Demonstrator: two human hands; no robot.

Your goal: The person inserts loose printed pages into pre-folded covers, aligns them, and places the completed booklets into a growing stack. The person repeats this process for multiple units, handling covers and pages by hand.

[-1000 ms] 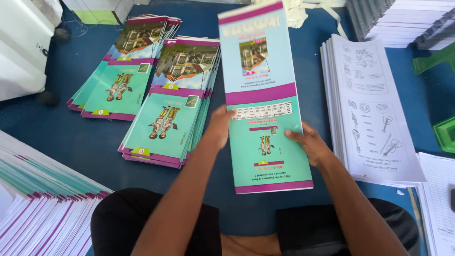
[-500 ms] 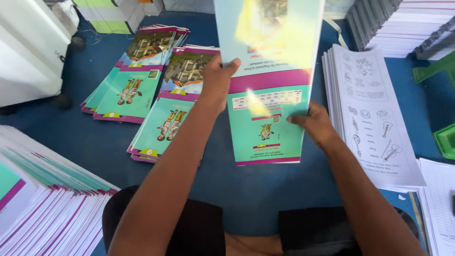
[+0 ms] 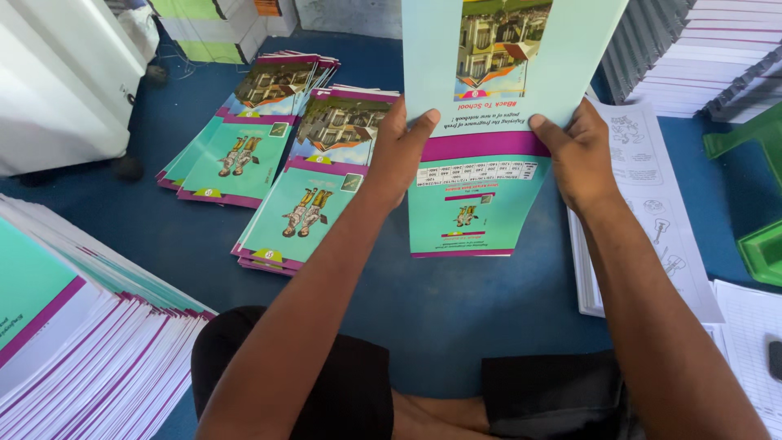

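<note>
head view, left hand: the left hand [image 3: 397, 155] grips the turquoise cover sheet [image 3: 505, 65] at its left edge, thumb laid over the front near the purple band, fingers behind and out of sight.
head view, right hand: the right hand [image 3: 580, 155] clasps the same sheet at its right edge, thumb on the front, the rest of the fingers behind.
head view, cover sheet: it is folded along the purple band; the upper half stands lifted toward the camera with a building picture on it, the lower half lies flat on the blue floor [image 3: 456, 318] between the two forearms.
head view, to the left: two fanned piles of finished covers [image 3: 301, 195] lie on the floor, just beside the left hand, apart from the held sheet.
head view, near left corner: a tall stack of flat sheets [image 3: 73, 342] with purple edges.
head view, to the right: a stack of white line-drawing pages [image 3: 652, 212] lies under the right forearm; a green plastic tray [image 3: 762, 244] sits at the frame edge.
</note>
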